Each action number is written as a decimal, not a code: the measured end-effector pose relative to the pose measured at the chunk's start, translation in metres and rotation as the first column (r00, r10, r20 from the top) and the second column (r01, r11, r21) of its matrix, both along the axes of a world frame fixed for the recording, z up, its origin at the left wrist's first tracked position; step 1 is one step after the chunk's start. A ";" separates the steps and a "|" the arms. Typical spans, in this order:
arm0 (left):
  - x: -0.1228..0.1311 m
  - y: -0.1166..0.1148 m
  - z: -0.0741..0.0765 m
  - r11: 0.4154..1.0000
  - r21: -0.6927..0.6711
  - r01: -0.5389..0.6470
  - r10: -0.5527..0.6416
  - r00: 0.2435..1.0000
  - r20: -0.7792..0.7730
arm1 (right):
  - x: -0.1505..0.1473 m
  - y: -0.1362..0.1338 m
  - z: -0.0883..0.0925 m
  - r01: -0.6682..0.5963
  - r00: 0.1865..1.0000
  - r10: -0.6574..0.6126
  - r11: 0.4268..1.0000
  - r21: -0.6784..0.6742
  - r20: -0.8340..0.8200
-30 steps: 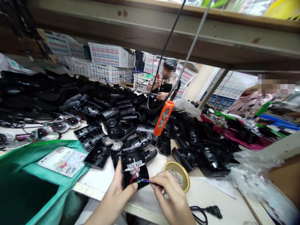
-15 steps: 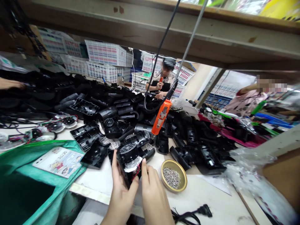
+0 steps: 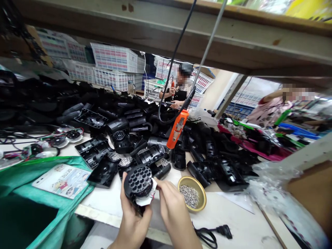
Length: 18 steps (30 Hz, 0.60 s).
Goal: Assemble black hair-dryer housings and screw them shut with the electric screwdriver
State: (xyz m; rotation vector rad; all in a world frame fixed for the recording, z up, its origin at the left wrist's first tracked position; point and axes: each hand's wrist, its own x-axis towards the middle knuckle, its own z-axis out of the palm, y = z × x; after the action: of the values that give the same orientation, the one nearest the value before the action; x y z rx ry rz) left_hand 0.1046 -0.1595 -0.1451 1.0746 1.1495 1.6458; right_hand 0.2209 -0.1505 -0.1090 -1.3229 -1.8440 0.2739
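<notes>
Left hand: wrapped around a black housing, fingers along its far left side and thumb near its lower end.
Right hand: fingertips at the edge of a white piece on the housing's right side; the thumb is hidden, so whether they pinch or merely press cannot be told.
Black housing: raised over the table's near edge, its round, holed grille turned up and slightly tilted. A steady left-hand hold seems best, leaving the right fingertips free for fine adjustment.
White piece: partly under the grille, its right edge exposed. Even, gentle pressure would probably serve better than forcing one corner.
Red wires: a short stretch shows beside the white piece. Best guided clear of the edges, so that nothing pinches or tugs them.
Bowl: just beyond the right hand, holding small metal screws; the right wrist would do well to clear its rim.
Power cord: coiled on the table nearer the body, plug end to the right.
Orange screwdriver: hanging tip down beyond the hands, apart from both.
Black parts: heaped across the table behind the housing.
Co-worker: across the table, hand around an orange tool.
</notes>
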 end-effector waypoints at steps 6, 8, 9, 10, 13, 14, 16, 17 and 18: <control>0.000 0.008 0.005 0.999 -0.022 -0.030 0.030 1.000 0.005 | -0.003 -0.001 0.003 0.131 0.980 -0.145 0.986 -0.101 -0.139; 0.000 0.009 0.010 0.999 -0.048 -0.012 0.014 0.999 0.047 | -0.005 -0.002 0.006 0.114 0.984 -0.122 0.991 -0.069 -0.128; 0.000 0.009 0.012 0.998 -0.062 -0.007 0.011 0.998 0.066 | -0.006 -0.002 0.008 0.083 0.988 -0.089 0.995 -0.058 -0.126; 0.001 0.008 0.013 0.997 -0.073 -0.009 0.014 0.997 0.075 | -0.007 -0.003 0.010 0.046 0.990 -0.053 0.997 -0.055 -0.127; 0.002 0.005 0.013 0.997 -0.060 -0.055 0.056 0.998 0.024 | -0.006 -0.004 0.016 -0.035 0.978 0.012 0.994 -0.108 -0.207; 0.003 0.004 0.011 0.996 -0.048 -0.072 0.072 0.997 -0.002 | -0.006 -0.004 0.018 -0.057 0.960 0.012 0.987 -0.151 -0.281; 0.004 0.003 0.008 0.995 -0.034 -0.093 0.092 0.995 -0.038 | -0.003 -0.001 0.019 -0.148 0.882 0.004 0.952 -0.268 -0.472; 0.004 0.003 0.007 0.995 -0.031 -0.099 0.097 0.994 -0.048 | -0.001 0.001 0.019 -0.210 0.828 0.000 0.927 -0.310 -0.560; 0.004 0.003 0.008 0.994 -0.026 -0.104 0.102 0.993 -0.055 | 0.001 0.004 0.018 -0.264 0.778 -0.003 0.906 -0.331 -0.628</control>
State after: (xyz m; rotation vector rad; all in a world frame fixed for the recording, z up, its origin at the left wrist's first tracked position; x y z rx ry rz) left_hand 0.1091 -0.1561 -0.1373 1.0619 1.2788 1.6833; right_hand 0.2215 -0.1466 -0.0910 -1.1634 -1.3398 1.0896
